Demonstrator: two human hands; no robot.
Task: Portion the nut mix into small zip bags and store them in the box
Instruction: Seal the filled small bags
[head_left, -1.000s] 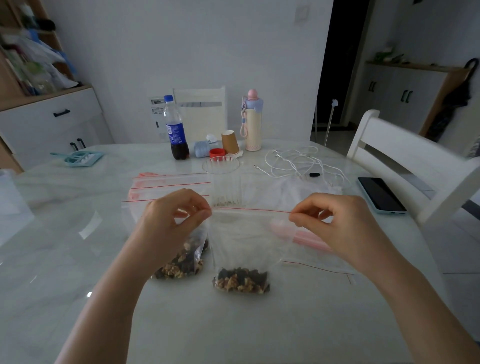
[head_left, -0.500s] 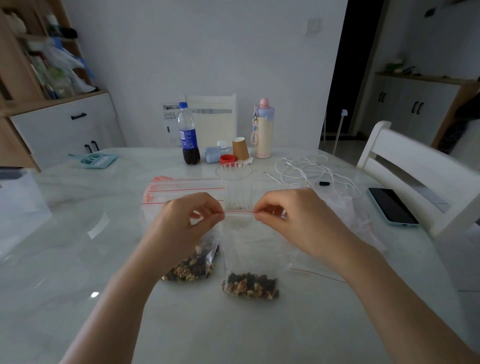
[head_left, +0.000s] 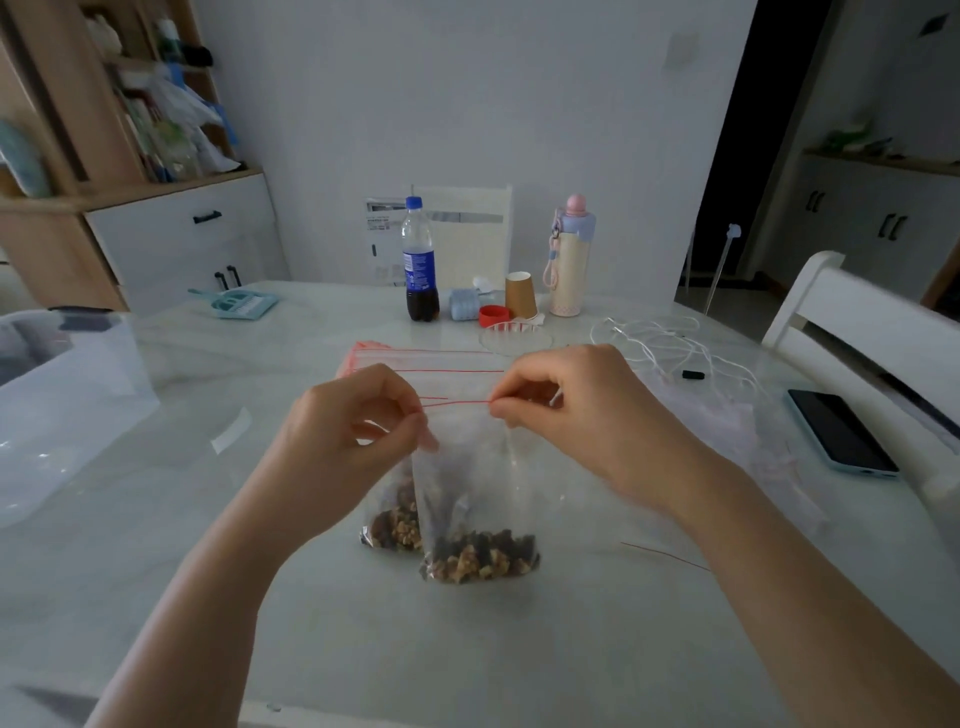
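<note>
Bag (head_left: 470, 499) upright, red seal uppermost, nuts (head_left: 480, 558) lowest

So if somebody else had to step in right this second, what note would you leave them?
Left hand: pinches the left end of the held zip bag's red seal.
Right hand: pinches the same seal further right.
The bag hangs upright, nut mix at the bottom. A second filled bag lies behind it; empty bags beyond.
Done: two portions bagged.
Left: finish sealing, then put the bags in the clear box at the left.
</note>
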